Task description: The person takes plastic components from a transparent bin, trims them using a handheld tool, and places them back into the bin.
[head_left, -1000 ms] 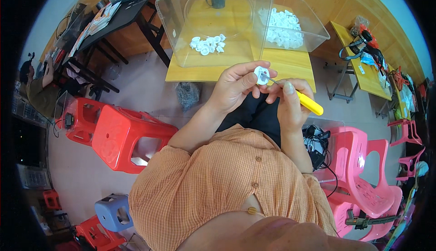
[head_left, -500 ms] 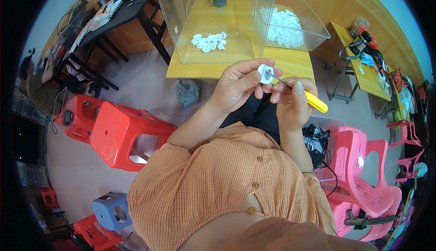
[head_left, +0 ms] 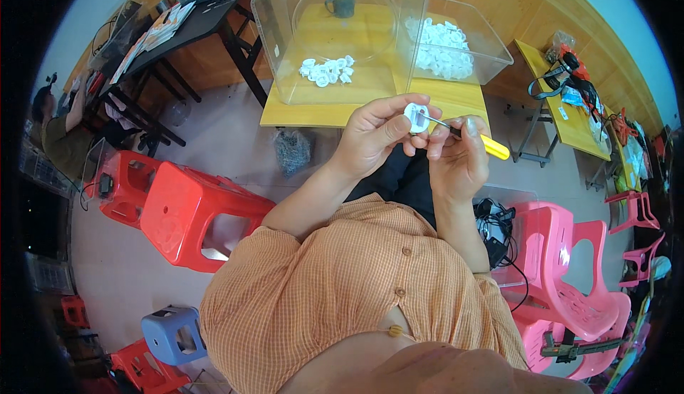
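Between the thumb and fingers of my left hand is a small round white plastic part, its hollow face turned toward me. My right hand grips a screwdriver with a yellow handle. The thin metal shaft points left, and its tip is at the inside of the white part. Both hands are held up in front of my body, near the table's front edge. Beyond them, a pile of similar white parts lies in a clear plastic bin.
A second clear bin full of white parts stands on the yellow table. Behind is a dark mug. Red stools are at left, pink chairs at right. A person sits far left.
My right hand and the screwdriver have shifted slightly, the handle moving a little left and up. The white part stays in my left hand, with its face turned slightly.
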Tool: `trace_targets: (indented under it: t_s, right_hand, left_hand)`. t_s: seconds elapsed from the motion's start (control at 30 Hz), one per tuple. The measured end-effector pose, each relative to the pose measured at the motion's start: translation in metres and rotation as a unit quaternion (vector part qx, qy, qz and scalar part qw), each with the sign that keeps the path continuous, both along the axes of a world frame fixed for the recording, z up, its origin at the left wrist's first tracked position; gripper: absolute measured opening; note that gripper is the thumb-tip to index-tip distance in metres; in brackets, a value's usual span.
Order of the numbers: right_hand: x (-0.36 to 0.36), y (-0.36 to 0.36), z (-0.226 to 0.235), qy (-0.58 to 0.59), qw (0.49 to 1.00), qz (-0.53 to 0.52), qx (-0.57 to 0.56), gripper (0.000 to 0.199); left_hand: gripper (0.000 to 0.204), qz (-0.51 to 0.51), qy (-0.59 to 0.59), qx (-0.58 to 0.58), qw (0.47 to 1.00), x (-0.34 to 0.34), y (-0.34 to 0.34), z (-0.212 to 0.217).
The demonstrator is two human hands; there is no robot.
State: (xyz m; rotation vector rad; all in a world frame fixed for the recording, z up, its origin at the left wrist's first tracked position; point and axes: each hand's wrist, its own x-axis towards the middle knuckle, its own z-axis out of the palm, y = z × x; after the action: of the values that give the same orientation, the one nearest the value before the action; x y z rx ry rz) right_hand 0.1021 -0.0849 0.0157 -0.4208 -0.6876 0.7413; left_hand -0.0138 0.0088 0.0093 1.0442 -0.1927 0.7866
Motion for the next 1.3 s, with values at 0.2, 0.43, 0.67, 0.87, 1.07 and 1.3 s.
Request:
trace_targets:
  t_s: [0.2, 0.43, 0.67, 0.87, 1.07, 1.3]
  right_hand:
    - [0.0, 0.0, -0.001, 0.009, 1.0, 0.01, 0.001, 0.018]
    - [-0.002, -0.003, 0.002, -0.106, 0.993, -0.036, 0.032, 0.019]
    - [0.001, -0.005, 0.004, -0.111, 0.989, -0.1, 0.001, 0.017]
    - [0.009, -0.003, 0.008, -0.102, 0.989, -0.097, -0.042, 0.017]
    - [0.009, 0.0, 0.006, -0.115, 0.986, -0.095, -0.074, 0.016]
    - [0.005, 0.0, 0.009, -0.132, 0.981, -0.114, -0.087, 0.015]
  left_hand:
    - [0.041, 0.049, 0.031, 0.058, 0.997, 0.0, 0.0, -0.002]
    - [0.044, -0.037, 0.009, -0.045, 0.998, 0.0, 0.004, 0.001]
    - [0.044, -0.05, 0.017, -0.099, 0.994, 0.004, 0.005, -0.002]
    - [0.041, -0.041, 0.052, -0.139, 0.988, 0.006, 0.008, -0.003]
    - [0.042, -0.047, 0.054, -0.154, 0.986, 0.008, 0.01, -0.008]
    - [0.04, -0.014, 0.065, -0.134, 0.989, 0.009, 0.006, -0.005]
